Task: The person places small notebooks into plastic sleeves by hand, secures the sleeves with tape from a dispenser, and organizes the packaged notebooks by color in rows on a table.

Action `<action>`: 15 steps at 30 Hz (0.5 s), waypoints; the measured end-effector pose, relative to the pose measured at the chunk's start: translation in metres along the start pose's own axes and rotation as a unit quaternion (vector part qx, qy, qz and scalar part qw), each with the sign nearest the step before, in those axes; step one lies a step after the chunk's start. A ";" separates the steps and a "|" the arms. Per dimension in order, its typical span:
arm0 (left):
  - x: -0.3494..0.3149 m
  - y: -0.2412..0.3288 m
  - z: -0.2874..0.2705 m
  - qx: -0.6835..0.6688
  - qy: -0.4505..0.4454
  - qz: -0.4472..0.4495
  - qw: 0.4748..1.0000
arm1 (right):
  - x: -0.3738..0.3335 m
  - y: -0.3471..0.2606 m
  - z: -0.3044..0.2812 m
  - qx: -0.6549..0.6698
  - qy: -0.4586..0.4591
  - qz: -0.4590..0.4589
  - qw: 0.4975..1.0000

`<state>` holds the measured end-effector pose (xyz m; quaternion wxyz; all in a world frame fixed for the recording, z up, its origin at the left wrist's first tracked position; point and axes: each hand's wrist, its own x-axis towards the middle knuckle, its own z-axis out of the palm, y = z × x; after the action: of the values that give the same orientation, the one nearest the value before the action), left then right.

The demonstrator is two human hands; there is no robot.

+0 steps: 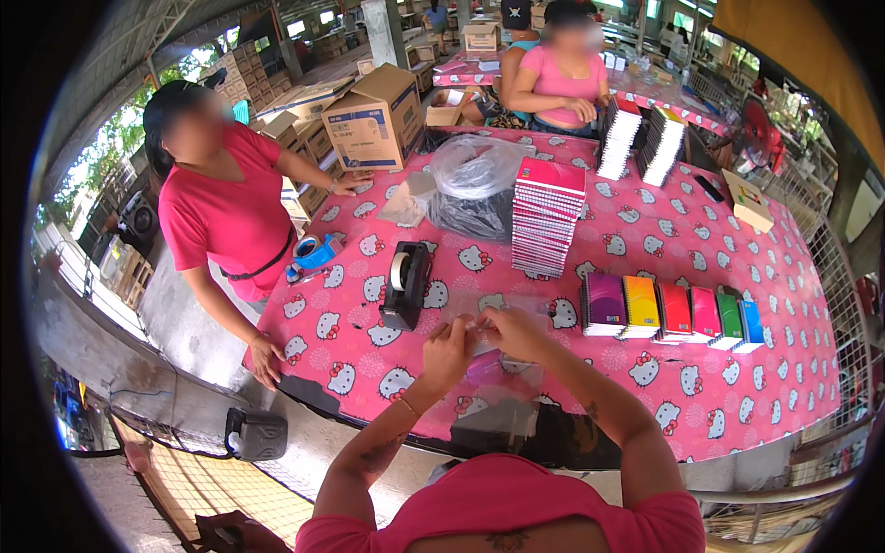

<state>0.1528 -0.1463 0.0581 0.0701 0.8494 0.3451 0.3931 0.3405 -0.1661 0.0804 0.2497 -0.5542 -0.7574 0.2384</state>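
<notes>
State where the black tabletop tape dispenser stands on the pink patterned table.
In the head view, the black tape dispenser stands left of the person's hands, between the blue tape roll and the tall stack of spiral notebooks.

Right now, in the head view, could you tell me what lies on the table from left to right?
Blue tape roll → black tape dispenser → tall stack of spiral notebooks → fanned row of coloured notebooks → small cardboard box.

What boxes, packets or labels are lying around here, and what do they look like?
Cardboard box: far left table corner, brown, blue label patch on its side.
Small carton: far right edge, flat, tan.
Open box: background table, brown.
Clear plastic wrapper: between both hands, over something pink.
</notes>
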 end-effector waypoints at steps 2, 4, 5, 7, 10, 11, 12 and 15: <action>0.004 0.004 0.000 0.042 -0.024 0.001 0.999 | 0.002 -0.004 0.004 -0.125 0.045 -0.035 0.991; 0.004 0.000 -0.003 0.092 -0.051 -0.017 0.994 | 0.003 -0.018 0.009 -0.293 0.115 -0.108 0.943; 0.010 0.000 -0.002 0.114 -0.027 -0.012 0.993 | 0.006 -0.004 0.011 -0.193 0.104 -0.095 0.971; 0.026 -0.001 0.003 0.152 0.019 -0.003 0.988 | 0.012 0.046 0.011 0.012 0.079 -0.060 0.995; 0.001 -0.069 0.022 -0.332 -0.162 -0.257 0.893 | 0.018 0.046 0.012 0.167 -0.003 0.005 0.986; -0.006 -0.089 0.027 -0.299 -0.089 -0.225 0.923 | 0.018 0.045 0.013 0.167 -0.008 0.019 0.986; -0.007 -0.106 0.026 -0.263 -0.016 -0.187 0.946 | 0.018 0.046 0.015 0.177 -0.002 0.020 0.984; -0.006 -0.171 -0.018 0.148 0.112 -0.204 0.961 | 0.017 0.047 0.019 0.203 0.012 0.026 0.979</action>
<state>0.0468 -0.0243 0.0001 -0.0170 0.7124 0.5710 0.4077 0.3576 -0.1388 0.0376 0.3593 -0.5144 -0.6757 0.3869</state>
